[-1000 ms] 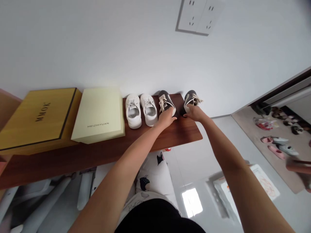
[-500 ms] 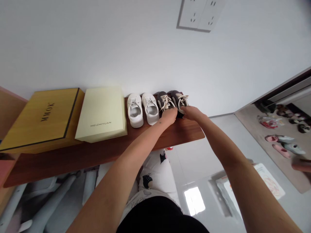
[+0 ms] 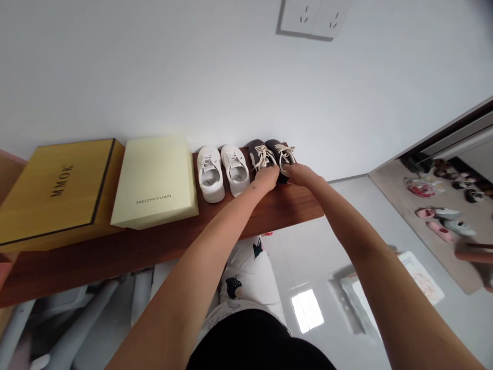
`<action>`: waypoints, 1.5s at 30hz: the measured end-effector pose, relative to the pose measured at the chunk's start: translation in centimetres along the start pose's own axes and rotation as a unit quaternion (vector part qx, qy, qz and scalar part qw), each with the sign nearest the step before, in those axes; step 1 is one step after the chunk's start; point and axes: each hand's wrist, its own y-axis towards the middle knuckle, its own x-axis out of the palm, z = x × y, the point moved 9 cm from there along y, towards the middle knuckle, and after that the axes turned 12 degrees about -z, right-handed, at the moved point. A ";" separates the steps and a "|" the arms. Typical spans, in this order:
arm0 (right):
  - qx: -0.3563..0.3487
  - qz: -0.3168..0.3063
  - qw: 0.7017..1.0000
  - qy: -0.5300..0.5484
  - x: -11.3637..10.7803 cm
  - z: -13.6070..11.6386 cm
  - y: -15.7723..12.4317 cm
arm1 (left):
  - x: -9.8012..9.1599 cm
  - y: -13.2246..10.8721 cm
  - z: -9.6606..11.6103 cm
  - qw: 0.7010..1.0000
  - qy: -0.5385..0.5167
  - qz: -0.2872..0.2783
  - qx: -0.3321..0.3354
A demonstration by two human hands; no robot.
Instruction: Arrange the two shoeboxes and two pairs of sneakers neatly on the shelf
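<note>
Two dark sneakers with cream laces stand side by side near the right end of a brown wooden shelf [image 3: 285,206], toes toward the wall. My left hand [image 3: 267,177] grips the heel of the left dark sneaker [image 3: 259,153] and covers part of it. My right hand [image 3: 299,173] is closed on the heel of the right dark sneaker [image 3: 280,150]. Just left of them sit a white sneaker [image 3: 235,172] and its mate, another white sneaker [image 3: 210,174]. My fingertips are partly hidden inside the dark sneakers.
Left on the shelf lie a pale yellow box [image 3: 154,180] and a gold box [image 3: 57,190]. A socket panel [image 3: 308,18] is on the wall. Below right, a white package [image 3: 416,277] rests on the shiny floor, and a mat [image 3: 408,205] bears several shoes.
The dark sneakers now stand closer together, the right one having shifted left with my right hand. The whole view has moved slightly.
</note>
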 end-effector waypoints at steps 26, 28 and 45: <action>-0.062 0.226 0.901 0.365 3.8 -10.1 -14.4 | 8.9 -20.3 -2.8 0.985 -0.154 0.083 0.009; -0.080 0.214 0.882 0.413 6.4 -12.6 -15.4 | 14.6 -23.9 -4.6 0.982 -0.185 0.018 -0.011; -0.293 -0.134 0.885 0.335 15.7 -36.9 -15.1 | 20.7 -36.0 -13.7 0.899 -0.403 0.075 -0.152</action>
